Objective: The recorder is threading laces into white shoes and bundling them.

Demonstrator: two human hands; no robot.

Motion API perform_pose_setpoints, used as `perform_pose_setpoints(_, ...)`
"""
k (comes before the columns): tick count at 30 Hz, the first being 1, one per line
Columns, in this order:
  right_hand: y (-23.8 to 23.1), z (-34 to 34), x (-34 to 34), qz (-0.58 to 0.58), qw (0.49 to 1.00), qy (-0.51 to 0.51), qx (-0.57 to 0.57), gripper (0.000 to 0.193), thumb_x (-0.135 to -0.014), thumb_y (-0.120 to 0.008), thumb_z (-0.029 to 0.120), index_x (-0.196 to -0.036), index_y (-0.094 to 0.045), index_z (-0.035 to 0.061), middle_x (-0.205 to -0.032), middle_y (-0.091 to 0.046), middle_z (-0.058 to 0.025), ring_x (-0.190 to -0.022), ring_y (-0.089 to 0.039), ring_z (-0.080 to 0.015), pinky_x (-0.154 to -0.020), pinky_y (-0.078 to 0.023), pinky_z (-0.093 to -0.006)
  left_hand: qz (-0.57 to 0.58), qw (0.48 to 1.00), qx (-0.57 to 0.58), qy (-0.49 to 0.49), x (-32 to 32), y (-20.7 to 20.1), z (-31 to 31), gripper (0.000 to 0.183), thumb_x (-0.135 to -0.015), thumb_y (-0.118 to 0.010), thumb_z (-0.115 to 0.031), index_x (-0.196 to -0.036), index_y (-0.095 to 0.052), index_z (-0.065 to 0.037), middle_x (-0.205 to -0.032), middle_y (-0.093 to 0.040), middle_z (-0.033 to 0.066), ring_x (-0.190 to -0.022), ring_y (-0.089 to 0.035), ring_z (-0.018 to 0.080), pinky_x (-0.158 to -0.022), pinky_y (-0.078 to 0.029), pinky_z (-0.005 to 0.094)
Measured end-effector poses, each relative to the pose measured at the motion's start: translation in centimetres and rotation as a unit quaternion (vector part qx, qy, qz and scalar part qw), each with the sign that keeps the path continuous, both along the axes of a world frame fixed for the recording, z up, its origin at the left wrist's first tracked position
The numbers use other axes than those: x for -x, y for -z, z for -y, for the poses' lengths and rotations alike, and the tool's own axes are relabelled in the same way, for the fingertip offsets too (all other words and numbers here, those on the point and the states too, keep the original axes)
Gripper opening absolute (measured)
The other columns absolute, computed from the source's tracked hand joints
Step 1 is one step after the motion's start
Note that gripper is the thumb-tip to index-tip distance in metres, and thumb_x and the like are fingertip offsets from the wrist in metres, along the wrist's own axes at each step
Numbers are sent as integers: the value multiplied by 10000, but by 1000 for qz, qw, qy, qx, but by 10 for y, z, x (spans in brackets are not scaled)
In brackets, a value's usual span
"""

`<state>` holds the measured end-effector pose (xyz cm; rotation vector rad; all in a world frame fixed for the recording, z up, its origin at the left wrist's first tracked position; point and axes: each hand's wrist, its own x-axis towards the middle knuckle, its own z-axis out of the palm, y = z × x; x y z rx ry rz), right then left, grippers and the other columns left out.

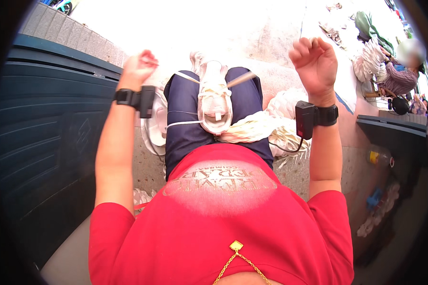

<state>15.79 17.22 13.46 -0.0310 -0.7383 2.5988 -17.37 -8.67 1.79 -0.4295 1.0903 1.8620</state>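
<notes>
A white lace-up sneaker [215, 102] rests between my thighs, toe toward me. Two pale shoelace strands [241, 79] run outward from its upper part, one to each side, straight and taut. My left hand [141, 67] is raised at the left, fingers curled closed. My right hand [315, 66] is up at the right, its fingers also folded in. Both strands point toward my hands, though their far ends fade into the bright floor. A bundle of cream laces [247, 128] lies over my right thigh, and another cord [184, 123] crosses my left thigh.
More white shoes [155, 126] lie beside my left leg. A dark blue panel [57, 118] stands close on the left, another [390, 126] at the right. A yellow-labelled bottle [380, 158] is at right. Farther right, a person in a striped top [400, 78] sits by a white bundle [369, 61].
</notes>
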Motion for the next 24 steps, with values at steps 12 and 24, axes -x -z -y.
perform_pose_setpoints(12,124,98,-5,349,674,-93,-644,188,-794,-519,152,-837,-616,-4,-772,-581,-216,-754,-572,-348,-669,-446,-386,-339,866,230,286,-115,-6,28,193,-859,-486,-234,-750,-515,-78,-581,-469,-10,-436,-416,53,-372,-322,180)
perform_pose_setpoints(24,133,107,7,407,500,-5,-764,185,-775,-486,153,-686,-586,25,-753,-580,-144,-764,-554,-325,-647,-406,-450,-415,797,231,374,-161,-7,32,190,-856,-501,-170,-901,-567,3,-617,-529,8,-489,-446,53,-459,-374,201)
